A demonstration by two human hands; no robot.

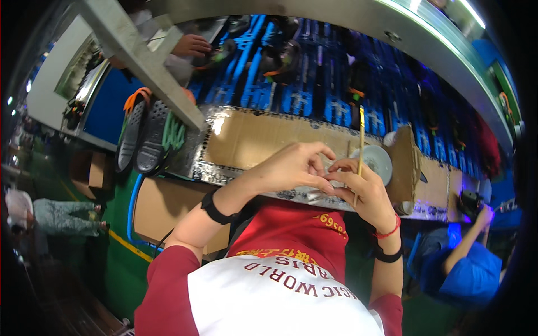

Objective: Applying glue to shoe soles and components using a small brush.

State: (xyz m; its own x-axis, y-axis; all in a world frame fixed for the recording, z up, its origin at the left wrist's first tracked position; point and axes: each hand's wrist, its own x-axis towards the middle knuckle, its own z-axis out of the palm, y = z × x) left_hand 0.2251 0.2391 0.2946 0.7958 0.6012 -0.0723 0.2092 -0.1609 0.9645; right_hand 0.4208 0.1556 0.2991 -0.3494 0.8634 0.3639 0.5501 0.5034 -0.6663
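Observation:
My left hand (300,167) is over the near edge of the cardboard-covered bench, its thumb and fingers curled toward each other in a pinch. What sits between its fingertips, if anything, is too small to make out. Close beside it, almost touching, is my right hand (367,190), bent inward. A thin yellow-brown stick (361,131), like a brush handle, stands up from the fingers of this right hand. Just behind the right hand is a white bowl (380,162), partly hidden by it. A flat piece of cardboard (252,139) lies on the bench behind my hands.
An upright cardboard flap (404,165) stands right of the bowl. Beyond runs a conveyor with blue strips (297,103) and shoe parts. Dark perforated shoes (150,137) hang at left by a metal post (145,59). Another person's hand (192,46) and a blue-clad co-worker (468,269) are nearby.

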